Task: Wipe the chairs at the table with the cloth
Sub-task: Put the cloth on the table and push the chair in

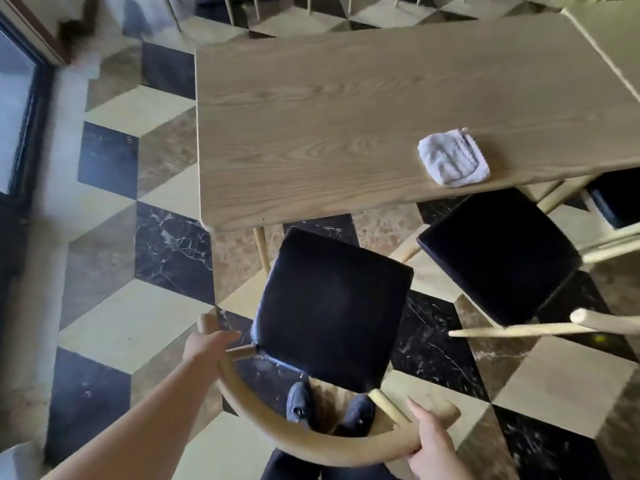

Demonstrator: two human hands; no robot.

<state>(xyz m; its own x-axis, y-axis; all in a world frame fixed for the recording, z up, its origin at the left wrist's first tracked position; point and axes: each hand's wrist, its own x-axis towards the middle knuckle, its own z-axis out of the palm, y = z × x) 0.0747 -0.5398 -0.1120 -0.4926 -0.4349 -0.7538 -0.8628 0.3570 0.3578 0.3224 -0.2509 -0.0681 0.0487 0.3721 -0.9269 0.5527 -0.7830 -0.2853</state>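
the chair (pixel 332 306) nearest the table (pixel 311 116) is gripped at both ends of its curved wooden back by the left hand (pixel 207 344) and right hand (pixel 433 441). the folded cloth (pixel 453 157), soft and light, lies untouched by the table edge, best pinched from above. no writing is seen.

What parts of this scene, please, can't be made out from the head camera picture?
- Left hand: its fingers are hidden behind the chair backrest.
- Right hand: wrist cut off by the bottom edge.
- Third chair seat: mostly under the table, cut by the right edge.
- Cloth: underside hidden; wetness unclear.
- Top-left corner: motion-blurred.
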